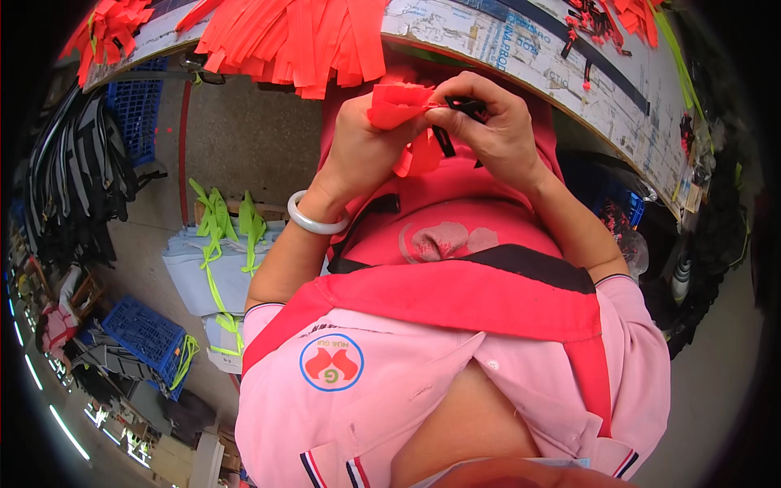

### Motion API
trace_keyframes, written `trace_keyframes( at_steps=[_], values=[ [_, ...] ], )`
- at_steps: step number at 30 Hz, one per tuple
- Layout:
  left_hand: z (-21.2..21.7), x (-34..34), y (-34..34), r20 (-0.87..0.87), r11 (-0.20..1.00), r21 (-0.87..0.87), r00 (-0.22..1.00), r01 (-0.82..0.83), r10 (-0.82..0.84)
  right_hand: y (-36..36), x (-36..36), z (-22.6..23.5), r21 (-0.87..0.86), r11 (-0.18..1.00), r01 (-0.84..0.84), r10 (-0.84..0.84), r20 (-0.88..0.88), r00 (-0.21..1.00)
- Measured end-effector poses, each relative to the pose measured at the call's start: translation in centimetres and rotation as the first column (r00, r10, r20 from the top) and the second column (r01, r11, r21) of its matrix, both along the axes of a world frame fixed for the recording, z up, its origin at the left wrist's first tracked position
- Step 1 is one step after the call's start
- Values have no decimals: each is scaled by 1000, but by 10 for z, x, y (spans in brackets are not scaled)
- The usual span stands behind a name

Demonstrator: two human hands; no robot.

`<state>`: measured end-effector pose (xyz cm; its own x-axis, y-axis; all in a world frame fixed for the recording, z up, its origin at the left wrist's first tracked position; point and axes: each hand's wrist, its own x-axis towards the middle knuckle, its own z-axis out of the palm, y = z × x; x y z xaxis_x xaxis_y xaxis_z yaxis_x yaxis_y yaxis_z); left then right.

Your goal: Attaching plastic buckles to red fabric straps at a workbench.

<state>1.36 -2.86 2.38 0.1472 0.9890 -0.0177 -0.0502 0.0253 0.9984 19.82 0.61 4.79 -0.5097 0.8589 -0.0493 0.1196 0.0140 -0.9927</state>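
Observation:
My left hand, with a pale bangle on its wrist, is closed on a folded bundle of orange-red fabric strips. Part of the bundle hangs below the fingers. My right hand pinches a small black piece, perhaps a zipper pull or clip, close against the strips' end. A second black end points down beneath the right fingers. Both hands meet above my red apron, just short of the table edge. Exactly how the black piece joins the strips is hidden by my fingers.
Many orange-red strips hang over the near edge of the worn table. Small black and red pieces lie at its right. Grey stacks tied with green bands, blue crates and hanging black strips are on the left.

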Motion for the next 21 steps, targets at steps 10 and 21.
trace_keyframes(
  at_steps=[10,21],
  values=[
    [-8,4,1,-52,968,247,998,-29,43,-2,-4,-4,107,994,-3,5,-10,1000],
    [-26,9,8,114,990,-139,993,14,2,2,6,-32,-93,990,107,-106,15,994]
  ],
)
